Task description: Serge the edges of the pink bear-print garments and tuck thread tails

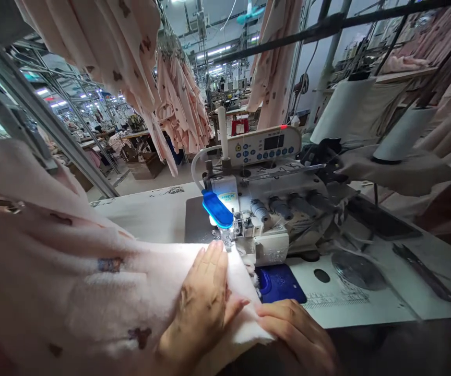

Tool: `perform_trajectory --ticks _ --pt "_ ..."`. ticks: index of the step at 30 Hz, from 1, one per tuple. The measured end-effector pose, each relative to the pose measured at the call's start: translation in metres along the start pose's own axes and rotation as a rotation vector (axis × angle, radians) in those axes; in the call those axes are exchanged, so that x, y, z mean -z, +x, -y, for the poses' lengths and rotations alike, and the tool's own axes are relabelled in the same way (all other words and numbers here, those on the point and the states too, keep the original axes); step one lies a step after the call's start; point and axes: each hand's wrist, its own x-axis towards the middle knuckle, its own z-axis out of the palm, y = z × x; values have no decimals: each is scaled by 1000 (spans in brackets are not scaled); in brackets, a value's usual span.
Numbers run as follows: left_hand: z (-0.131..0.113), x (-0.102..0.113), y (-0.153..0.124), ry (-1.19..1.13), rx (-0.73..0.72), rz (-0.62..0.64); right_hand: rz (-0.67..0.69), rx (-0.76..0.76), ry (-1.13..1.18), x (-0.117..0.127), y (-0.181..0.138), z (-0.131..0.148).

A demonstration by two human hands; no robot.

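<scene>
— What is being handled, and where?
— Pale pink plush fabric with dark printed motifs [158, 292] is draped over the near left of a smooth white worktable [147, 209], its far edge brought up to the needle area [227, 241] of a white industrial sewing machine marked "Jack" [304, 183].

— How is it held?
— It is pressed flat under the left hand [205, 295], fingers straight and together, thumb spread; nothing is clasped there. The fingers of the right hand [299, 331] are bent over the fabric's right edge; whether it is pinched cannot be told.

— And the surface?
— The needle area is overhung by a bright blue oval plastic piece [218, 210]. A dark blue plate [284, 287] is set just right of the fabric, and a long dark metal tool [425, 274] is laid at far right.

— The room?
— Pale pink patterned garments [182, 99] are hung beyond the table, two white thread cones [343, 107] are mounted at right, and a red stool [240, 125] is placed farther back, under ceiling strip lights [214, 52].
</scene>
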Motion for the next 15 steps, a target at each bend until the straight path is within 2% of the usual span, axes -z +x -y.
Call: perform_trajectory --ticks 5,7,11,13,15 --pt "2 8 -2 -28 23 -19 -38 4 -19 2 9 9" --pt "-2 9 -9 -40 -30 -30 -24 -24 -35 2 13 13" --pt "-12 -2 -27 -71 -149 -194 -38 41 -92 2 19 16" --pt "-13 -8 -33 -90 -96 -243 -48 62 -106 1 21 15" --pt "-10 -9 -35 -121 -74 -227 -46 50 -105 0 22 14"
